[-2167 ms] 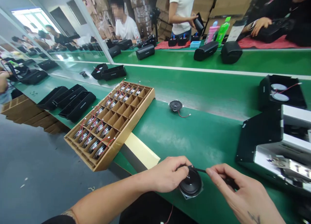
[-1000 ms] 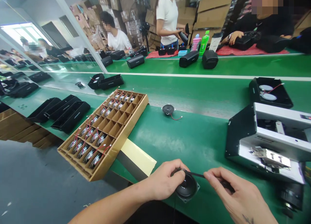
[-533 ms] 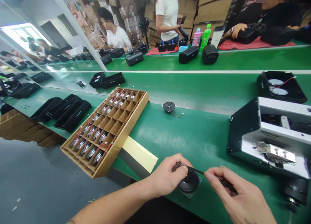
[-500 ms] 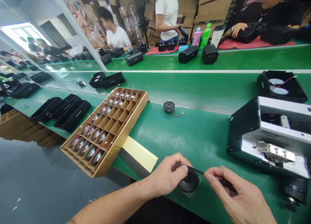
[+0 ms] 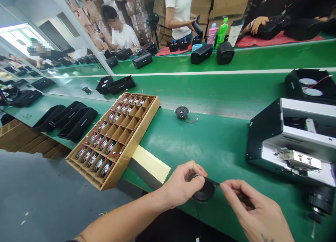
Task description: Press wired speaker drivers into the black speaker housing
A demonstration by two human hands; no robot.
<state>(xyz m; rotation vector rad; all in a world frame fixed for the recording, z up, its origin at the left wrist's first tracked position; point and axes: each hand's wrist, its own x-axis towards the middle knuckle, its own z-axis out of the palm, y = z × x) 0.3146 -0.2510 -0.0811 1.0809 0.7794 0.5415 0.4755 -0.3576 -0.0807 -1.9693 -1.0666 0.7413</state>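
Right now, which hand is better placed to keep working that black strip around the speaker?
Probably the right hand: it pinches the black strip's free end beside the speaker. The left hand grips the speaker, steadying it.

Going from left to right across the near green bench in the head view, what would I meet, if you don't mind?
Cardboard tray of speakers → left hand → speaker driver → right hand → metal fixture box.
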